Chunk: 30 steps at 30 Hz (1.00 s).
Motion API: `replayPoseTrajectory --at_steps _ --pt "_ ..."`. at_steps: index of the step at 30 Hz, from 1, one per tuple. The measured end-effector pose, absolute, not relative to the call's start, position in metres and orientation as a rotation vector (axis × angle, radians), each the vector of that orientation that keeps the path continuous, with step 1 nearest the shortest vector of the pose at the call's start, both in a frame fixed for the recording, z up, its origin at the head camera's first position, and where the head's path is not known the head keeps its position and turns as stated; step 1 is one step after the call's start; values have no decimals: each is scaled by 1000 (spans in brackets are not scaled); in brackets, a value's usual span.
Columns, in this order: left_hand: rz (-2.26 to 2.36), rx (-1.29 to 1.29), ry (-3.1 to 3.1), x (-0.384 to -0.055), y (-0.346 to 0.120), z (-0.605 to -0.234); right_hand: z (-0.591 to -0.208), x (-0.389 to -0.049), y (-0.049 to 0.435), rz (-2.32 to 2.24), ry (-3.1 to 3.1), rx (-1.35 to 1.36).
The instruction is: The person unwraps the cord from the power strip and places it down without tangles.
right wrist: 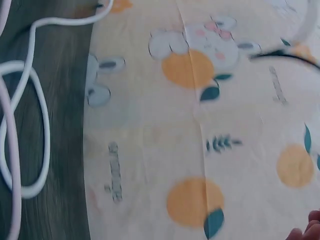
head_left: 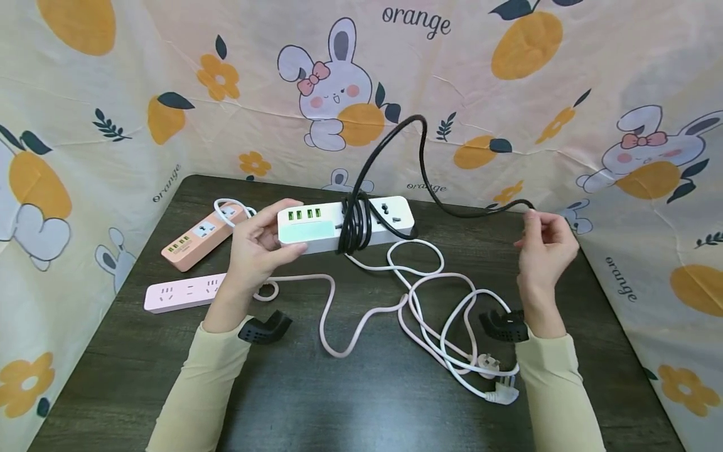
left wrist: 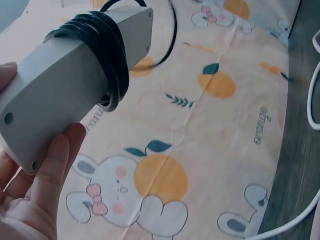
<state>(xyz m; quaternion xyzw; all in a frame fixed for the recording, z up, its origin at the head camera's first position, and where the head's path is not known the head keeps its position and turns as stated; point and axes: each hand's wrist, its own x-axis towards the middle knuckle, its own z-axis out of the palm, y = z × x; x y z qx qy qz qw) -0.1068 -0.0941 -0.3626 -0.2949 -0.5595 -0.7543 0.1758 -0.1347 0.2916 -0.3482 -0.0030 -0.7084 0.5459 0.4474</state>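
Observation:
In the head view my left hand (head_left: 257,242) grips the left end of a white power strip (head_left: 322,235), holding it up over the table with sockets and green USB ports showing. The left wrist view shows the strip's plain back (left wrist: 60,85) between thumb and fingers. A black cable (head_left: 354,226) is wound several times around the strip's right half. Its loose length arches up and runs right to my right hand (head_left: 546,248), which pinches it near the fingertips. The cable's end is hidden. In the right wrist view only a few fingertips (right wrist: 312,227) show, at the bottom right corner.
At the left of the dark table (head_left: 316,402) lie a peach power strip (head_left: 198,237) and a pink one (head_left: 183,293). Their white and pinkish cords (head_left: 361,323) tangle across the middle, with a white plug (head_left: 501,393) near the right forearm. Printed cloth (head_left: 226,144) hangs behind.

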Motion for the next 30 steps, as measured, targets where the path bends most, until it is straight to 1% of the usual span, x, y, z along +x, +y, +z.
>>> replayPoseTrajectory --at_steps 9,14,19,25,30 --pt "-2081 -701 -1613 -109 -110 -363 -346 -112 341 1577 -1399 -64" --pt "-2062 -666 -1597 -111 -111 -364 -348 -99 358 1530 -1405 -82" --pt "-2101 -563 -1509 -115 -112 -365 -349 -88 373 1549 -1318 -96" --pt "-2141 -496 -1446 -115 -118 -364 -352 -79 384 1505 -1470 -168" --pt "-2165 -523 -1432 -113 -117 -360 -357 -76 385 1205 -1900 -248"
